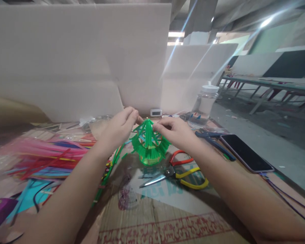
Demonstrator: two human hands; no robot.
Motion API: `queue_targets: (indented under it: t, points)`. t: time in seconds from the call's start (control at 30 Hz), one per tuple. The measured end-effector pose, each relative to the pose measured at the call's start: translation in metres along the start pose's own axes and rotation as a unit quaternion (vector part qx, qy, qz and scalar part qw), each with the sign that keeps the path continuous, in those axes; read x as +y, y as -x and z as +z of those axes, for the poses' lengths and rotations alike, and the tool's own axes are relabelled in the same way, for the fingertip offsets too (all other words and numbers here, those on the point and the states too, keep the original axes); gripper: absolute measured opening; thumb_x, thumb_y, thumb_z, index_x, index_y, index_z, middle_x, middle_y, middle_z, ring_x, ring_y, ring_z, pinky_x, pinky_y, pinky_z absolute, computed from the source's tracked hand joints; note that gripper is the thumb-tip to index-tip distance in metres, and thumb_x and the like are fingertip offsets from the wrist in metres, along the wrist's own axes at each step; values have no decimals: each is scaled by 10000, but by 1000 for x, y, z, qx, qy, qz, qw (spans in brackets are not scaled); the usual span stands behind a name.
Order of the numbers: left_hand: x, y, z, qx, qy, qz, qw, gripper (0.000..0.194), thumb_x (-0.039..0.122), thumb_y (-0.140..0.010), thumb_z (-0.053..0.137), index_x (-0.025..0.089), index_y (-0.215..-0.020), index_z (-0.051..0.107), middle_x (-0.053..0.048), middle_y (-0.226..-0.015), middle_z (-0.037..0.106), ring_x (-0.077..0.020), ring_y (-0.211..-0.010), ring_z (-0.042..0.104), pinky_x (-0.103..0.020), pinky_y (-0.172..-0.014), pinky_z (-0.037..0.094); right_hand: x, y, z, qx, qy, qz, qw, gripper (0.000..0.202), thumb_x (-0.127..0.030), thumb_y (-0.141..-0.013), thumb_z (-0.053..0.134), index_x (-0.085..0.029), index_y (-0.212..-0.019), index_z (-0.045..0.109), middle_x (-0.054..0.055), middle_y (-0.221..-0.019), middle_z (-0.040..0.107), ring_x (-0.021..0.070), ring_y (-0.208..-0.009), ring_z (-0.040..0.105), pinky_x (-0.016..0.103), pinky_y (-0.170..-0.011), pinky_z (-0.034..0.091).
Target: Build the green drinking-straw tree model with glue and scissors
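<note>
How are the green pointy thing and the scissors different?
The green pointy thing is upright, but the scissors lie flat. The green pointy thing is mostly one colour, while the scissors have one red handle and one yellow handle. Both come to a point.

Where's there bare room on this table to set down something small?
On the printed board, between the scissors and the red border. It's crowded left, with coloured strips; right, with the phone and dark-handled tool; and centrally, around the green model.
</note>
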State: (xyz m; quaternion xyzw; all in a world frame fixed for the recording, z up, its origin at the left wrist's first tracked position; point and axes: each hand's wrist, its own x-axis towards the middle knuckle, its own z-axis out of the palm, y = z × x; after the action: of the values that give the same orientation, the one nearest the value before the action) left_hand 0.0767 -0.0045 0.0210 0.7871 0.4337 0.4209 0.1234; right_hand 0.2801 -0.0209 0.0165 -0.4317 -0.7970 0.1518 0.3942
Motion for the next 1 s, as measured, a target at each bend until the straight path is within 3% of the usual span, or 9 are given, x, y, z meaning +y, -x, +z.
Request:
queue_targets:
  t: [0.2, 0.3, 0.43, 0.67, 1.0]
  points:
    - [15, 5, -1, -19, -43, -5, 999, 293, 433, -938, 475, 196, -855, 625, -7, -772, 645, -170, -707, 583, -284, -634, 435, -2, 4, 6, 0, -4, 9, 1000, 173, -219, -868, 608, -170, -750, 724, 12, -731, 665, 119, -653, 520, 264, -629, 376]
    - [19, 7, 0, -1, -25, -2, 1000, 215, 372, -886, 564, 194, -987, 631, -27, -886, 665, -176, -791, 608, -288, -690, 475, -3, 4, 7, 3, 0, 17, 1000, 127, -196, -843, 628, -170, -773, 732, 16, -754, 674, 124, -667, 525, 270, -644, 384]
    - [17, 7, 7, 0, -32, 21, 999, 323, 354, -850, 615, 180, -1122, 606, -49, -987, 649, -189, -873, 604, -323, -767, 487, -3, 4, 8, 7, -2, 0, 1000, 147, -164, -843, 609, -160, -738, 712, 11, -735, 662, 126, -685, 537, 264, -655, 388]
    - [20, 8, 13, -20, -76, 28, 997, 281, 354, -866, 579, 195, -1094, 618, -48, -1008, 648, -205, -910, 600, -346, -816, 482, -5, 5, 8, 11, 1, -19, 1000, 164, -100, -833, 588, -165, -722, 690, 2, -720, 659, 122, -685, 542, 256, -654, 390]
    - [17, 8, 11, -31, -73, 43, 996, 279, 326, -856, 558, 196, -1095, 617, -51, -985, 668, -206, -888, 621, -342, -778, 492, -6, 6, 7, 11, 1, -6, 1000, 157, -134, -846, 596, -167, -714, 673, 4, -727, 655, 123, -692, 539, 260, -657, 393]
